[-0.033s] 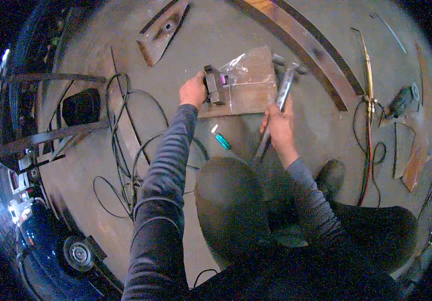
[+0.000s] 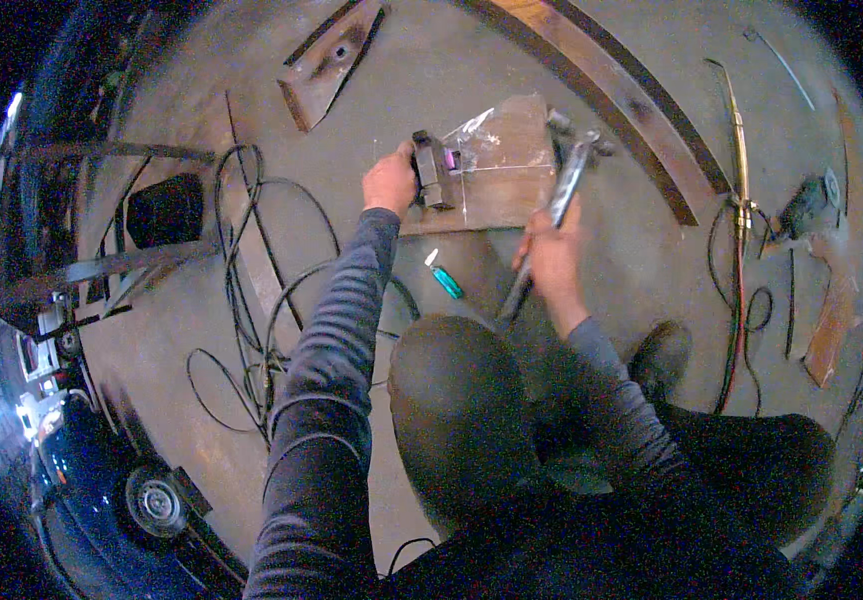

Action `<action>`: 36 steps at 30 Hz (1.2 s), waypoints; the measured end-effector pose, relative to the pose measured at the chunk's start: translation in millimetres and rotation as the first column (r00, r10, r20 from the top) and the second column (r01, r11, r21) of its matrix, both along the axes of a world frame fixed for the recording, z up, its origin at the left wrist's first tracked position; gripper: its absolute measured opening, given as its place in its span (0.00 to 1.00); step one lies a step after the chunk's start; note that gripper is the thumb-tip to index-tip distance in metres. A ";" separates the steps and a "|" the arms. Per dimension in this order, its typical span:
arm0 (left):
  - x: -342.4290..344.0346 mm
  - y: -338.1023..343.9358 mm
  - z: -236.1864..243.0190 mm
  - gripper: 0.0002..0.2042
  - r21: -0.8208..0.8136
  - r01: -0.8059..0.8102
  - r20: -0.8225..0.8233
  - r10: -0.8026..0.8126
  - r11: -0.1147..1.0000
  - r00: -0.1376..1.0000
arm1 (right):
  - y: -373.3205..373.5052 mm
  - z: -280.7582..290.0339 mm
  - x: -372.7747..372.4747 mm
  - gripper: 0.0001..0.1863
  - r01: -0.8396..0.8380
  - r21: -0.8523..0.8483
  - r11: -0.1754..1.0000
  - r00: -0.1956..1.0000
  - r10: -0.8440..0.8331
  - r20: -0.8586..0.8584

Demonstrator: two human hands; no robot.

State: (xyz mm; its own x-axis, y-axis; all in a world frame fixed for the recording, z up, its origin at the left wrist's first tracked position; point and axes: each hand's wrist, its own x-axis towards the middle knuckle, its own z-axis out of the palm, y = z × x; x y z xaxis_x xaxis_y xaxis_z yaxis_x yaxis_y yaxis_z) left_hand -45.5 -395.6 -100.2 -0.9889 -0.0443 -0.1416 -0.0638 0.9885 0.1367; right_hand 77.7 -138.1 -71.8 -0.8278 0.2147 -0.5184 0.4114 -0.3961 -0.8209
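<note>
My left hand (image 2: 391,182) is closed around the far-left side of a short dark steel block (image 2: 433,180) with an angled profile. The block stands on a rusty steel plate (image 2: 511,190) marked with white lines. A small purple piece (image 2: 452,160) shows against the block's right side. In my right hand (image 2: 555,255), slightly blurred, is a hammer (image 2: 573,180) with a silvery shaft. Its head is over the plate's right edge, and its lower handle slants down toward my knee. On the floor, just in front of the plate, lies a teal lighter-like object (image 2: 445,281) with a white end.
A long curved steel beam (image 2: 621,100) lies beyond the plate. To the right are a brass cutting torch (image 2: 739,150) with hoses and an angle grinder (image 2: 803,205). Dark cables (image 2: 241,250) coil at left beside a steel frame (image 2: 111,270). A dark car (image 2: 111,500) stands lower left.
The hammer has shifted slightly to the right at its head, and my right hand has moved a little nearer to me. My left hand stays on the steel block.
</note>
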 end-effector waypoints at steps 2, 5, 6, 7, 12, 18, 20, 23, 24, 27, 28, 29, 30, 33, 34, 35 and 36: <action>-12.0 15.4 -2.0 0.18 -0.042 0.003 0.048 -0.001 0.999 0.999 | -36.8 -20.8 2.6 0.30 -0.149 0.370 0.917 0.925 0.261 -0.275; 6.8 6.0 1.2 0.18 -0.027 -0.036 0.133 0.039 0.999 0.990 | -13.4 -12.5 9.0 0.32 -0.478 -0.009 0.879 0.878 0.478 0.016; -4.9 -11.0 12.3 0.18 -0.059 -0.038 0.084 0.043 0.998 0.996 | -4.1 3.3 -5.8 0.33 -0.477 -0.056 0.877 0.878 0.479 0.016; -3.7 -20.2 7.2 0.18 -0.069 -0.032 0.069 0.037 0.997 0.997 | 4.8 8.8 -5.6 0.34 -0.469 -0.098 0.878 0.878 0.475 0.057; 7.5 -6.0 1.3 0.16 -0.027 -0.031 0.011 0.032 0.999 0.999 | -7.7 10.9 -16.5 0.26 0.088 -0.071 0.994 0.993 -0.092 -0.068; 14.4 -20.6 3.6 0.16 -0.043 -0.069 0.056 0.071 0.997 0.996 | -18.7 12.2 -0.5 0.28 -0.521 -0.067 0.851 0.843 0.525 0.117; 17.9 -23.0 0.4 0.16 -0.107 -0.072 0.096 0.083 0.992 0.992 | -1.7 14.9 -10.6 0.20 -0.432 -0.075 0.899 0.902 0.431 -0.023; 26.4 -27.6 3.9 0.16 -0.048 -0.065 0.045 0.067 0.997 0.997 | -20.6 11.6 -20.8 0.18 -0.009 -0.167 0.986 1.000 0.010 0.006; 27.2 -30.2 2.6 0.15 -0.053 -0.065 0.039 0.067 0.996 0.997 | -36.2 1.5 -14.4 0.13 0.015 -0.119 0.993 0.995 -0.027 -0.098; -12.2 25.3 -10.8 0.15 0.017 0.007 0.018 -0.008 1.000 1.000 | -31.4 -89.2 -2.4 0.11 -0.390 0.335 0.858 0.906 0.423 -0.028; -11.5 27.8 -11.9 0.14 0.027 -0.002 0.038 0.001 1.000 0.999 | -26.7 -92.2 -1.7 0.11 -0.493 0.342 0.800 0.859 0.509 0.049; 22.1 -17.5 -10.4 0.14 -0.027 -0.074 0.095 0.077 0.997 0.993 | -42.7 -57.0 11.3 0.12 -0.583 0.102 0.806 0.812 0.570 0.129; 34.8 -35.6 -1.5 0.14 -0.064 -0.110 0.098 0.116 0.992 0.988 | -38.5 -19.3 6.8 0.13 -0.614 -0.100 0.783 0.761 0.620 0.191; 32.3 -9.8 0.1 0.13 -0.017 -0.115 0.074 0.116 0.993 0.990 | 30.3 -5.3 -49.7 0.08 -0.749 0.081 0.658 0.656 0.719 0.230; 30.7 -10.9 -2.0 0.12 0.004 -0.129 0.049 0.129 0.992 0.990 | 46.3 17.3 -80.9 0.08 -0.806 0.203 0.556 0.592 0.760 0.270; 36.7 -20.1 -4.9 0.12 0.010 -0.157 0.037 0.157 0.987 0.987 | 47.1 45.5 -106.5 0.09 -0.859 0.232 0.456 0.511 0.783 0.354; 37.4 -17.7 -9.9 0.12 0.028 -0.177 0.015 0.177 0.984 0.984 | 53.8 70.4 -127.7 0.09 -0.896 0.264 0.357 0.442 0.775 0.453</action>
State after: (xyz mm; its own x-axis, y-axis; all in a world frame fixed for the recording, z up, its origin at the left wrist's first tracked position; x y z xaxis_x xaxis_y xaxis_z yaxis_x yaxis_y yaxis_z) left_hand -8.1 -413.3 -110.1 -0.9640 -0.2144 -0.1573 -0.2395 0.9571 0.1633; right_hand -50.0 -84.3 -1.4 -0.5803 -0.2938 -0.7595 0.5016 0.6058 -0.6176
